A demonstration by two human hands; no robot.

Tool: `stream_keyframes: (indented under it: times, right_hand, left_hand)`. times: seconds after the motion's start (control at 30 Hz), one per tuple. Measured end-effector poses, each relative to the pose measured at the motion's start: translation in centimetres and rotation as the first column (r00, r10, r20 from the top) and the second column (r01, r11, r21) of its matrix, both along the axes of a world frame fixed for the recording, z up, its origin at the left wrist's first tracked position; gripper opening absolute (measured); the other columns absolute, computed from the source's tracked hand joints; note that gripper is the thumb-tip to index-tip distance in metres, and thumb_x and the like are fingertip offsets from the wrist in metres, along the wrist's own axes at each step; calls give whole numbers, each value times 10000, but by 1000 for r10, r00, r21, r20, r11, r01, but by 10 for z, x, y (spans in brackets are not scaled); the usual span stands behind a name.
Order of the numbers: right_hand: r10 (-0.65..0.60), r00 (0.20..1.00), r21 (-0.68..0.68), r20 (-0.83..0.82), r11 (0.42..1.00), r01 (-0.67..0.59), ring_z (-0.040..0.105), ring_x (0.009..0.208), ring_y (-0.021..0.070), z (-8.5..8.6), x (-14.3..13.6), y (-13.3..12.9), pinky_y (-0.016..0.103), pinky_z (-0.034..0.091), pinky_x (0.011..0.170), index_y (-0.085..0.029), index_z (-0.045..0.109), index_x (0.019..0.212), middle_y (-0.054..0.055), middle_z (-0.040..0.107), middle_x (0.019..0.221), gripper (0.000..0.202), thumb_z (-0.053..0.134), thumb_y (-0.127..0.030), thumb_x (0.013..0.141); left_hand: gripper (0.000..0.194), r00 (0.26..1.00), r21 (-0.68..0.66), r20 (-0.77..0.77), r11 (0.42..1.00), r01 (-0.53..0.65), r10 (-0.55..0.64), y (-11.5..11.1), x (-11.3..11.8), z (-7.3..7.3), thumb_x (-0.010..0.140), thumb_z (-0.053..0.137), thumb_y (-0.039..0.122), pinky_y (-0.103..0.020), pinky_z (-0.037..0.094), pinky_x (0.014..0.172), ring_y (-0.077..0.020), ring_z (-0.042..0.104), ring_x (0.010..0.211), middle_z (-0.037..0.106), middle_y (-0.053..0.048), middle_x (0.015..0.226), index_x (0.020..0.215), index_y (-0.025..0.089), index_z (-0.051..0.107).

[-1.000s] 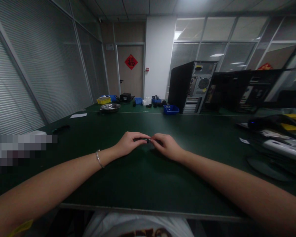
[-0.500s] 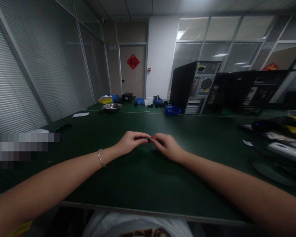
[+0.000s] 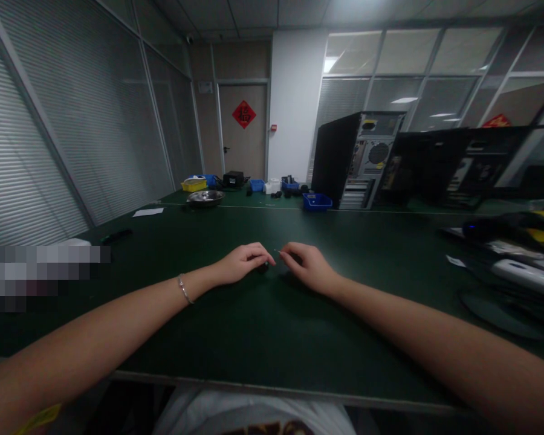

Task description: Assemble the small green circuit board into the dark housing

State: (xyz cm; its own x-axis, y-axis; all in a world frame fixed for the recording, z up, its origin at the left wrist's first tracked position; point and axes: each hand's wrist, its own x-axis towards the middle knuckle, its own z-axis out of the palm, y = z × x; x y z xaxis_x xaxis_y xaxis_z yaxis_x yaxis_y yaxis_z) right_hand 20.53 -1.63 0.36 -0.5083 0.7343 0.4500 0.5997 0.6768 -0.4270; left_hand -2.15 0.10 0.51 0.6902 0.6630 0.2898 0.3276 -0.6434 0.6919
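Both bare hands are out over the middle of the green table (image 3: pixel 272 338), fingertips facing each other with a small gap, so they're not touching. The right hand (image 3: pixel 309 266) has thumb and finger pinched on a thin pale bit (image 3: pixel 277 251) that pokes out toward the left one. Way too tiny to say what it actually is. The left hand (image 3: pixel 242 263) is curled palm-down, and there's a small dark piece (image 3: pixel 263 267) right at its fingertips, just under the thumb. Honestly can't tell if that one's properly gripped or just sitting on the table under the fingers. There's a silvery bracelet (image 3: pixel 182 284) on the left wrist.

Around that: a sheet of paper (image 3: pixel 148 212) lies near the table's left edge, with a dark slim object (image 3: pixel 116 235) closer in along the same side. Up by the far left corner you've got a shiny metal bowl (image 3: pixel 205 197) with a yellow bin (image 3: pixel 194 185) behind it. Toward the far edge, right of the middle, a blue bin (image 3: pixel 317 203) sits just beside a big computer tower (image 3: pixel 335 160). Over at the right edge there's a blurry jumble, plus a small white slip (image 3: pixel 456 261) just in from it.
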Motion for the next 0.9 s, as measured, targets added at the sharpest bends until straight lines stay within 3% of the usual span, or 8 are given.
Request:
stream_keyframes:
  times: [0.17,0.53,0.73,0.9]
  right_hand:
    - [36,999,6,4,999,-36,560,721,148,-1,0,1,247,397,633,-178,633,912,33,642,830,193,471,-282,930]
    - [61,998,15,9,998,-61,568,728,148,-4,0,2,251,402,646,-182,638,900,28,649,831,180,482,-269,922]
    - [102,994,-7,34,995,-102,577,766,148,-2,2,2,251,409,663,-180,630,931,31,647,871,177,476,-267,930]
    - [157,969,7,189,987,-161,570,761,149,2,1,-4,243,395,640,-179,609,1047,39,634,907,205,556,-296,887]
  left_hand:
    - [297,976,75,-211,994,77,-59,-4,1,2,964,394,340,-301,404,852,-187,529,920,593,-32,917,995,217,663]
    - [297,972,146,-213,981,130,-97,-6,4,1,969,395,337,-304,363,950,-187,515,1039,594,-52,1023,1017,208,658]
    - [261,989,172,-146,985,7,18,-7,2,2,940,455,363,-296,433,831,-178,554,912,579,-54,992,1004,180,630]
    - [386,955,288,-283,957,-2,87,-7,-2,7,845,543,532,-306,437,739,-206,526,872,564,-61,963,991,179,599]
